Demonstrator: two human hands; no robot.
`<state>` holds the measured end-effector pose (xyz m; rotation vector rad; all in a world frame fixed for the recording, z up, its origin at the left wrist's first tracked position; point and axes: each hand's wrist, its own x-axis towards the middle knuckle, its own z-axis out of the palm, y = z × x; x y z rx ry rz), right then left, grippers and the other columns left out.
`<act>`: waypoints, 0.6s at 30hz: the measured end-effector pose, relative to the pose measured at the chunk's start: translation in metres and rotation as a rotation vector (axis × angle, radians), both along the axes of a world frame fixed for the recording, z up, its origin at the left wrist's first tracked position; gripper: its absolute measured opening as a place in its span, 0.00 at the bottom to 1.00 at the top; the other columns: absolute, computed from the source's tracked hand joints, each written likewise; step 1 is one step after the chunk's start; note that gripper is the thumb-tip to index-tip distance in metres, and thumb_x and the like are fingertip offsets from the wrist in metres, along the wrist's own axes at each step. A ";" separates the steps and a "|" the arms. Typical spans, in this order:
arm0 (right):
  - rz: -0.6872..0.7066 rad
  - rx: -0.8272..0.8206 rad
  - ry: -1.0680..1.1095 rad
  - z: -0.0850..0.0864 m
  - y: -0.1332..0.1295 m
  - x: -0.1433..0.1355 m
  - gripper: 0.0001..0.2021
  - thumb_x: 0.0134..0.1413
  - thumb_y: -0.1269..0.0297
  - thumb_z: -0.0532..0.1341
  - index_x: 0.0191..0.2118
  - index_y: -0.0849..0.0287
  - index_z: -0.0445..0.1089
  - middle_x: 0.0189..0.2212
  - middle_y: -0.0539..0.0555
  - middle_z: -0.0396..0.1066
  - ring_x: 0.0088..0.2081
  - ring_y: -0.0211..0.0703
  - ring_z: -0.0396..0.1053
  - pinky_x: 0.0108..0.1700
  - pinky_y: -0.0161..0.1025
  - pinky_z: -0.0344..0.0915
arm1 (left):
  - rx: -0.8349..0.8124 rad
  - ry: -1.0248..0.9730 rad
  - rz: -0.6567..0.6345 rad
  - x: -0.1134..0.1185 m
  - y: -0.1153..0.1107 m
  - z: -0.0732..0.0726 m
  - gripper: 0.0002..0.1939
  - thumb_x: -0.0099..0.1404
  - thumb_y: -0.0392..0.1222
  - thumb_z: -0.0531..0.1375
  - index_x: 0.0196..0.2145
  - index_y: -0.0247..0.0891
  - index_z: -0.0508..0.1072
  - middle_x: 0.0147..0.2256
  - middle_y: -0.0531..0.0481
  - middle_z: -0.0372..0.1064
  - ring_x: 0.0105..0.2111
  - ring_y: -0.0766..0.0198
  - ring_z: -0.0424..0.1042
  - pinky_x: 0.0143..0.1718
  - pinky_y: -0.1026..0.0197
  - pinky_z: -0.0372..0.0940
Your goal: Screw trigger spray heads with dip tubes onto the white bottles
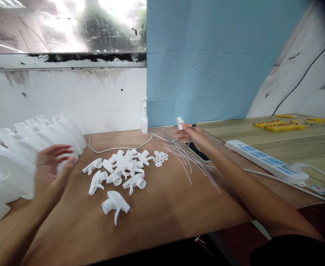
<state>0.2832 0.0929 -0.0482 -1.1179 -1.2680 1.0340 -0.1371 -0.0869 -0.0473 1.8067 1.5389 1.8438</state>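
My right hand (pixel 195 136) pinches a small white plastic piece (pixel 180 123), perhaps part of a spray head, above the far side of the table. Below that hand lie a bundle of thin clear tubes (pixel 191 157) and a dark-screened phone (pixel 199 152). My left hand (pixel 54 166) is raised at the left, slightly blurred, its fingers curved and apart beside the white bottles (pixel 35 135); I see nothing held in it. Between the hands is a pile of white trigger spray heads (pixel 123 166), with a single spray head (pixel 115 205) nearer me. Small white washers (pixel 160 158) lie right of the pile.
A white spray bottle (pixel 144 118) stands against the wall. A white power strip (pixel 264 160) with a plugged-in cable rests at the right. Yellow pieces (pixel 284 126) lie on the lighter table behind it. A white cord (pixel 118 148) runs across the back of the brown table (pixel 162 221).
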 end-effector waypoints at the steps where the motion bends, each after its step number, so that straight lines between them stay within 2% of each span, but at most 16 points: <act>1: 0.064 0.029 -0.074 0.003 -0.008 -0.006 0.10 0.67 0.60 0.55 0.44 0.61 0.66 0.29 0.55 0.77 0.24 0.39 0.75 0.27 0.33 0.69 | -0.093 -0.060 -0.129 0.014 0.005 -0.003 0.19 0.65 0.48 0.63 0.49 0.39 0.65 0.44 0.46 0.69 0.43 0.60 0.70 0.46 0.58 0.66; 3: 0.193 0.099 -0.312 0.010 -0.025 -0.022 0.14 0.67 0.56 0.54 0.46 0.61 0.67 0.22 0.52 0.73 0.15 0.37 0.67 0.19 0.32 0.60 | -0.376 -0.120 -0.421 0.044 0.014 -0.008 0.18 0.67 0.52 0.60 0.48 0.39 0.65 0.40 0.48 0.70 0.36 0.61 0.71 0.39 0.58 0.68; 5: 0.255 0.241 -0.605 0.015 -0.045 -0.041 0.16 0.66 0.54 0.55 0.44 0.62 0.71 0.19 0.49 0.70 0.15 0.36 0.62 0.20 0.32 0.54 | -0.575 -0.140 -0.586 0.068 0.018 -0.014 0.20 0.66 0.56 0.60 0.48 0.40 0.66 0.41 0.46 0.69 0.34 0.61 0.72 0.34 0.58 0.69; 7: 0.294 0.525 -0.887 0.018 -0.065 -0.063 0.14 0.64 0.56 0.57 0.43 0.62 0.73 0.26 0.53 0.74 0.24 0.37 0.67 0.26 0.33 0.56 | -0.642 -0.189 -0.659 0.082 0.019 -0.020 0.24 0.65 0.58 0.60 0.50 0.40 0.66 0.45 0.44 0.68 0.36 0.59 0.72 0.32 0.58 0.70; 9: 0.377 0.808 -1.131 0.020 -0.083 -0.085 0.11 0.63 0.61 0.58 0.44 0.62 0.72 0.29 0.55 0.75 0.27 0.39 0.68 0.28 0.34 0.55 | -0.645 -0.285 -0.735 0.084 0.018 -0.025 0.28 0.63 0.60 0.61 0.53 0.41 0.64 0.46 0.42 0.67 0.36 0.57 0.73 0.30 0.57 0.71; 11: 0.440 0.988 -1.295 0.020 -0.098 -0.107 0.12 0.64 0.60 0.57 0.46 0.62 0.71 0.28 0.56 0.75 0.27 0.41 0.68 0.27 0.36 0.53 | -0.664 -0.370 -0.822 0.081 0.017 -0.031 0.30 0.62 0.61 0.61 0.53 0.40 0.64 0.42 0.43 0.70 0.33 0.57 0.74 0.28 0.57 0.71; 13: 0.477 1.086 -1.385 0.019 -0.108 -0.126 0.14 0.65 0.61 0.56 0.50 0.62 0.69 0.29 0.55 0.76 0.26 0.42 0.69 0.26 0.37 0.51 | -0.703 -0.415 -0.854 0.077 0.016 -0.035 0.26 0.62 0.60 0.62 0.48 0.36 0.67 0.34 0.44 0.72 0.27 0.58 0.73 0.27 0.57 0.70; 15: 0.502 1.134 -1.403 0.018 -0.112 -0.142 0.15 0.64 0.63 0.55 0.52 0.63 0.67 0.30 0.55 0.76 0.26 0.44 0.69 0.25 0.39 0.51 | -0.710 -0.458 -0.844 0.073 0.016 -0.038 0.20 0.64 0.55 0.63 0.40 0.33 0.70 0.31 0.44 0.72 0.26 0.59 0.73 0.29 0.58 0.70; 18: 0.561 1.142 -1.203 0.022 -0.109 -0.155 0.12 0.66 0.64 0.53 0.48 0.61 0.69 0.32 0.54 0.76 0.29 0.42 0.71 0.28 0.39 0.57 | -0.649 -0.594 -0.913 0.070 0.016 -0.038 0.16 0.65 0.49 0.62 0.37 0.31 0.72 0.33 0.41 0.72 0.31 0.56 0.73 0.33 0.57 0.70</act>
